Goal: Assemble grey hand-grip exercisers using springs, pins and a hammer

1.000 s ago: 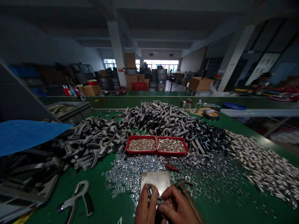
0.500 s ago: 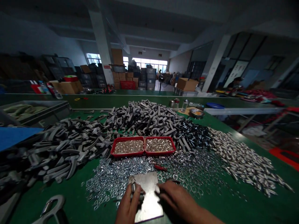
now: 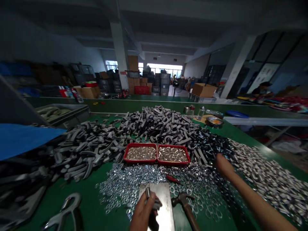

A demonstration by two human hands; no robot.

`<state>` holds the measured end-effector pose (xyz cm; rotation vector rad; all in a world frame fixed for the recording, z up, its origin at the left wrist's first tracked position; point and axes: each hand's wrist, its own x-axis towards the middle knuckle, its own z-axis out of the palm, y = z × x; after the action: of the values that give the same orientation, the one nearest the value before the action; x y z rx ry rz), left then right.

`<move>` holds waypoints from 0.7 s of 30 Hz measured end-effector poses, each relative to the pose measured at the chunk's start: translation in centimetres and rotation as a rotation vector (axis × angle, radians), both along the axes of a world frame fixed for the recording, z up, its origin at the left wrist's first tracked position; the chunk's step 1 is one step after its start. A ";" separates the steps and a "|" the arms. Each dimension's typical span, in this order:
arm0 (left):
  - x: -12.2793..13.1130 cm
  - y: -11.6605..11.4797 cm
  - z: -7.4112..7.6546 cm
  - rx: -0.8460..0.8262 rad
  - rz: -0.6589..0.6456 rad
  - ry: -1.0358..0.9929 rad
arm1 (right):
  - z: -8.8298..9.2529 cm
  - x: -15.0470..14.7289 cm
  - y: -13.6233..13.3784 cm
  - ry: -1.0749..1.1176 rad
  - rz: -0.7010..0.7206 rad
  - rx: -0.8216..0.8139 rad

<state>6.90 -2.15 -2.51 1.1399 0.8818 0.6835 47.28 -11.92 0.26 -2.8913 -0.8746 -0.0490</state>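
My left hand (image 3: 143,213) rests at the near end of a steel plate (image 3: 164,205), shut on a small metal bolt (image 3: 147,192) with a dark fitting on it. My right hand (image 3: 222,165) stretches far to the right, blurred, above the boundary between dark bolts (image 3: 211,147) and silver sleeves (image 3: 269,176). Its fingers are hard to make out. A claw hammer (image 3: 185,205) with a wooden handle lies right of the plate, untouched. Zinc washers (image 3: 125,189) spread behind the plate, around a small red-handled tool (image 3: 172,179).
Two red trays (image 3: 156,154) of small metal parts sit behind the washers. A large heap of grey forged shackles (image 3: 156,125) lies beyond, and a blue sheet (image 3: 24,141) lies at left. A co-worker (image 3: 262,88) sits at a far right bench.
My right hand has left the plate and stretched out to the far right. The hammer now shows beside the plate. My left hand still holds the bolt, and the view has shifted slightly.
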 end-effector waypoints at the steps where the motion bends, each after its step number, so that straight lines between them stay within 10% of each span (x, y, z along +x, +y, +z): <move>1: -0.2 0.2 0.4 -0.047 0.048 -0.053 | 0.4 -0.9 -0.3 0.009 0.025 0.029; 11: -1.1 0.3 2.5 0.008 -0.021 -0.097 | 2.1 -25.0 -2.1 0.598 0.854 0.484; 21: -3.8 1.4 3.0 0.162 -0.071 0.029 | 1.4 -27.1 -1.2 0.348 0.901 0.638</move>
<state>3.14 -0.73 0.53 1.3232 0.8178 0.6909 20.13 -13.13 1.69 -1.6784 -1.6085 0.2084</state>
